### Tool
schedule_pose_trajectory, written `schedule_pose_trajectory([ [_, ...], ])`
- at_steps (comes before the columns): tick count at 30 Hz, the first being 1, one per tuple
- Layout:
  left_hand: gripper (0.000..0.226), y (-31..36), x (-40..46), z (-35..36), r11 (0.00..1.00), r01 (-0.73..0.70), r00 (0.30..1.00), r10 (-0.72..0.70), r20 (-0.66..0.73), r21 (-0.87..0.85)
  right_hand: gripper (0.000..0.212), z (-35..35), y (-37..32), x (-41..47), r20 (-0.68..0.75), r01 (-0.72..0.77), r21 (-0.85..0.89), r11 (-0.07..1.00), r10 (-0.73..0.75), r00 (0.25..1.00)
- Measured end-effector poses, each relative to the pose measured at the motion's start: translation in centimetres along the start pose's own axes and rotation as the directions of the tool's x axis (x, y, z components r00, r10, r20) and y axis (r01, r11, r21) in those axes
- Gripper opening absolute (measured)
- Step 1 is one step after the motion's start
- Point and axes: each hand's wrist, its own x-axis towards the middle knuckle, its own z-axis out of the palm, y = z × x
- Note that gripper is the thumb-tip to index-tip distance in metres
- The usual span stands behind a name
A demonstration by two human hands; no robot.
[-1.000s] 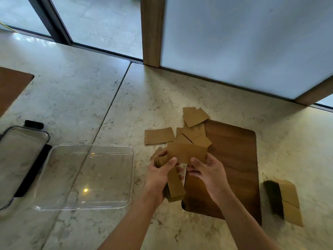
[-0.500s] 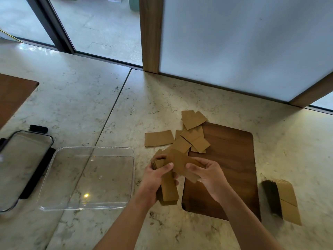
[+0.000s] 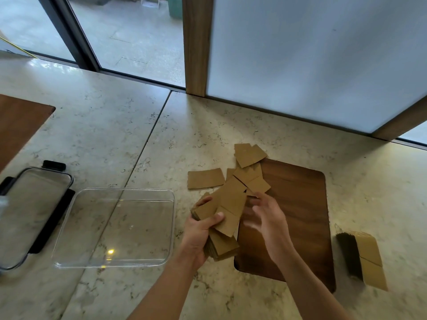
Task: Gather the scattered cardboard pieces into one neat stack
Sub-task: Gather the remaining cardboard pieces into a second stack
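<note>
My left hand (image 3: 199,232) grips a thick bundle of brown cardboard pieces (image 3: 223,227), thumb on top, the newest piece lying crooked across it. My right hand (image 3: 265,218) hovers just right of the bundle, fingers spread and blurred, holding nothing. Several loose cardboard pieces (image 3: 250,179) overlap beyond the hands at the far left corner of the wooden board (image 3: 298,204). One separate piece (image 3: 205,178) lies flat on the stone counter to their left. Another pair (image 3: 249,154) rests at the board's far edge.
A clear plastic container (image 3: 115,227) sits left of my hands, its black-clipped lid (image 3: 32,211) further left. A second stack of cardboard (image 3: 362,257) lies on the counter right of the board. A wood-framed frosted panel (image 3: 300,54) rises behind.
My right hand laid its piece onto the bundle and let go, now open beside it. The bundle in my left hand shifted slightly.
</note>
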Motion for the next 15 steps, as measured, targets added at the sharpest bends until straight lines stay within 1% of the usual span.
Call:
schedule_pose_trajectory([
  [1, 0.065, -0.2, 0.0, 0.0, 1.0, -0.018, 1.0, 0.018, 0.006, -0.004, 0.031, 0.4, 0.1, -0.3, 0.007, -0.089, 0.06, 0.994, 0.088, 0.996],
  [2, 0.067, -0.3, 0.0, 0.1, 1.0, -0.023, 1.0, 0.023, 0.019, 0.014, 0.038, 0.6, 0.3, -0.5, 0.019, -0.108, 0.019, 0.994, 0.107, 0.994],
  [3, 0.067, -0.5, -0.2, 0.3, 0.999, -0.02, 0.999, 0.018, 0.036, 0.041, 0.043, 0.8, 0.6, -0.5, 0.016, -0.102, -0.019, 0.995, 0.102, 0.995],
  [4, 0.066, -0.5, -0.3, 0.5, 0.998, -0.016, 0.999, 0.012, 0.049, 0.066, 0.043, 0.9, 0.6, -0.5, -0.008, -0.075, -0.057, 0.996, 0.075, 0.997],
  [6, 0.066, -0.5, -0.5, 0.8, 0.997, 0.003, 0.998, -0.007, 0.054, 0.083, 0.037, 0.9, 0.5, -0.3, -0.056, -0.066, -0.066, 0.996, 0.063, 0.996],
  [7, 0.067, -0.4, -0.5, 0.7, 0.996, 0.015, 0.998, -0.02, 0.053, 0.092, 0.034, 1.0, 0.4, -0.2, -0.044, -0.066, -0.085, 0.994, 0.062, 0.997],
  [8, 0.066, -0.4, -0.4, 0.6, 0.992, 0.027, 0.999, -0.032, 0.04, 0.121, 0.031, 1.2, 0.4, -0.3, 0.011, -0.054, -0.151, 0.987, 0.056, 0.998],
  [10, 0.058, -0.5, -0.1, 0.1, 0.98, 0.052, 0.999, -0.053, 0.001, 0.19, 0.027, 2.0, 0.6, -0.6, 0.167, -0.008, -0.335, 0.942, 0.068, 0.984],
  [11, 0.05, -0.6, 0.2, -0.2, 0.98, 0.061, 0.998, -0.06, -0.013, 0.191, 0.024, 2.5, 0.9, -0.5, 0.206, 0.013, -0.414, 0.91, 0.08, 0.975],
  [12, 0.042, -0.7, 0.3, -0.4, 0.982, 0.07, 0.998, -0.067, -0.02, 0.173, 0.02, 2.8, 1.4, -0.2, 0.207, 0.03, -0.471, 0.881, 0.077, 0.975],
  [13, 0.038, -0.6, 0.4, -0.7, 0.986, 0.076, 0.997, -0.073, -0.027, 0.147, 0.017, 3.1, 1.6, 0.4, 0.148, 0.013, -0.487, 0.873, 0.068, 0.987],
  [14, 0.039, -0.5, 0.3, -0.7, 0.99, 0.082, 0.996, -0.078, -0.037, 0.119, 0.016, 3.2, 1.9, 1.4, 0.025, -0.034, -0.491, 0.871, 0.053, 0.998],
  [15, 0.045, -0.2, 0.3, -0.8, 0.994, 0.082, 0.996, -0.08, -0.035, 0.066, 0.018, 3.3, 2.1, 2.5, -0.129, -0.104, -0.492, 0.864, 0.046, 0.991],
])
